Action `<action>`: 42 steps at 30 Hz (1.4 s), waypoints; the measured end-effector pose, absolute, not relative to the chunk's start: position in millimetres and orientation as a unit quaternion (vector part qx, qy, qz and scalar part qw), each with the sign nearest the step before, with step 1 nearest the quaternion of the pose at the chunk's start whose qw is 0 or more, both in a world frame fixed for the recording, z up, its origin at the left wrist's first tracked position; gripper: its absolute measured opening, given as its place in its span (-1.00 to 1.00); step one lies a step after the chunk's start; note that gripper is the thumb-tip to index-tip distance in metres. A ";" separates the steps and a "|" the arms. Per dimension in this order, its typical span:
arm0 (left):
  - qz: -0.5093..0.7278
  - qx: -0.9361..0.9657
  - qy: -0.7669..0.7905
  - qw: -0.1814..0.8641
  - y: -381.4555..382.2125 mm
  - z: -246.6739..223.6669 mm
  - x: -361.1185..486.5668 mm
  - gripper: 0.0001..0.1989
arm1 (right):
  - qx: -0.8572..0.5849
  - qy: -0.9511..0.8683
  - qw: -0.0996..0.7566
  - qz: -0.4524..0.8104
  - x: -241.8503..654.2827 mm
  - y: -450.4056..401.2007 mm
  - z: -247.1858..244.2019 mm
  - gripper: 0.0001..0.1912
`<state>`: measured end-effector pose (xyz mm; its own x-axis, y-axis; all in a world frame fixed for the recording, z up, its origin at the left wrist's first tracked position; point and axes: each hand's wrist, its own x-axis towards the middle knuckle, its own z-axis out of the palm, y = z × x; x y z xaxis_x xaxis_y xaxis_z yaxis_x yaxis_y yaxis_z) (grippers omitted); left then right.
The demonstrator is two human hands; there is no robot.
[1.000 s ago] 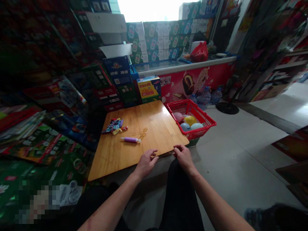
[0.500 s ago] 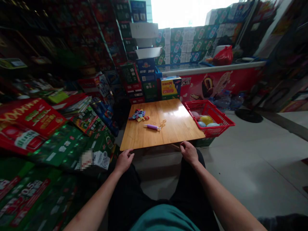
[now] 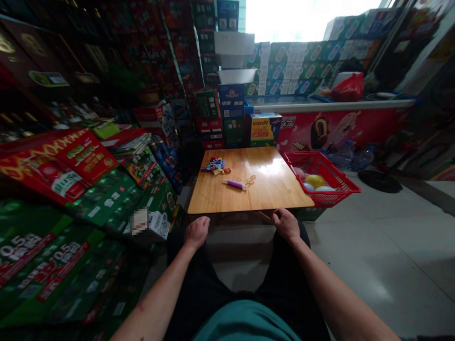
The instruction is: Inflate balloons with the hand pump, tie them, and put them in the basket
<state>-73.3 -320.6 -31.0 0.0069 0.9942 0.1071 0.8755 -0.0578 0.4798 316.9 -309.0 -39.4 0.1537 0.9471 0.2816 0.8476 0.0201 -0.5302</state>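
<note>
My left hand [image 3: 198, 232], curled into a loose fist, rests on my left knee just below the near edge of the wooden table [image 3: 266, 196]. On the other knee lies my right hand [image 3: 286, 223], also closed, close to the table's near right edge. Neither hand shows anything in it. A purple hand balloon pump [image 3: 235, 184] with a pale tip lies on the tabletop beyond my hands. Beside its right end are several thin yellow-orange loops [image 3: 251, 180], like rubber bands. Farther back on the left sits a heap of multicoloured limp balloons [image 3: 216, 166].
A red plastic basket [image 3: 343, 182] holding several inflated balloons [image 3: 315, 181] stands at the table's right. Stacked green beer cartons [image 3: 106, 201] crowd the left side. Behind the table are more boxes [image 3: 265, 128] and a red-fronted freezer [image 3: 334, 130]. Water bottles [image 3: 343, 155] stand beyond the basket.
The view has swung slightly left, so the scene sits farther right. My left hand's fingers have curled in from a looser pose. The things on the table have not moved.
</note>
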 end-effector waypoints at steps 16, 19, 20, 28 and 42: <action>0.306 0.682 0.630 0.210 -282.6 -23.6 -51.2 -0.55 | -0.674 -0.662 0.313 0.096 317.2 -306.6 -33.1 -0.67; 0.342 0.676 0.610 0.233 -245.3 -16.8 -35.5 -0.58 | -0.680 -0.652 0.312 0.123 311.8 -297.9 -31.0 -0.68; 0.353 0.674 0.603 0.240 -229.2 -14.0 -30.2 -0.60 | -0.680 -0.648 0.313 0.140 309.1 -293.1 -30.1 -0.68; 0.407 0.663 0.561 0.283 -96.1 -12.6 -8.2 -0.70 | -0.649 -0.654 0.313 0.230 258.2 -204.1 -12.7 -0.70; 0.367 0.621 0.601 0.343 -46.3 -34.7 -47.5 -0.88 | -0.648 -0.733 0.162 0.132 65.1 58.0 -32.5 -0.72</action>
<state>-47.5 -46.3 -34.7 0.0083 0.9991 0.0427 0.4957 -0.0412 0.8675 65.1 58.0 -32.5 -0.1080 0.9919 0.0663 0.9067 0.1257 -0.4027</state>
